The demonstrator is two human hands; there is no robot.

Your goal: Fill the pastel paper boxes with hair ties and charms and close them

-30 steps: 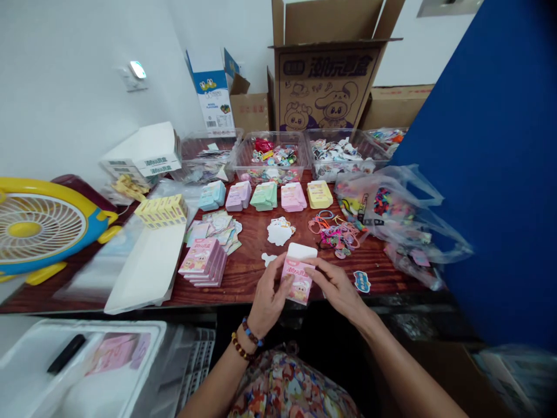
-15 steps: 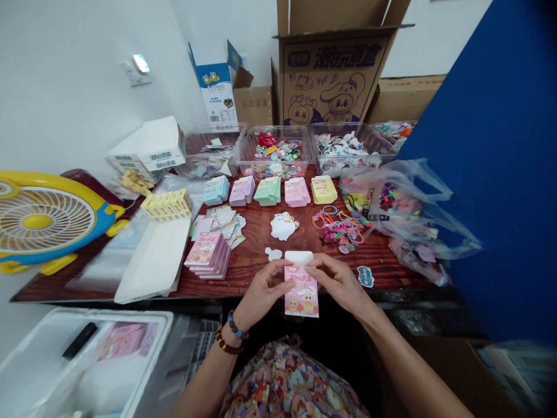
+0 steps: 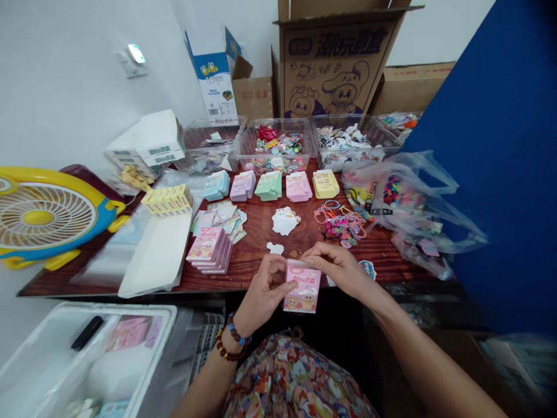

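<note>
Where pink carton is: gripped by left hand, right of carton stack
Right hand: narrow at top flap; grip unclear
Part-hidden, right of stack: one blue sticker
Folded-carton piles beyond stack: five

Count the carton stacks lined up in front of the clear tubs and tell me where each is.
5, in one row: blue stack at the left end, then purple stack, green stack, pink stack, and yellow stack at the right end. None looks hidden.
</note>
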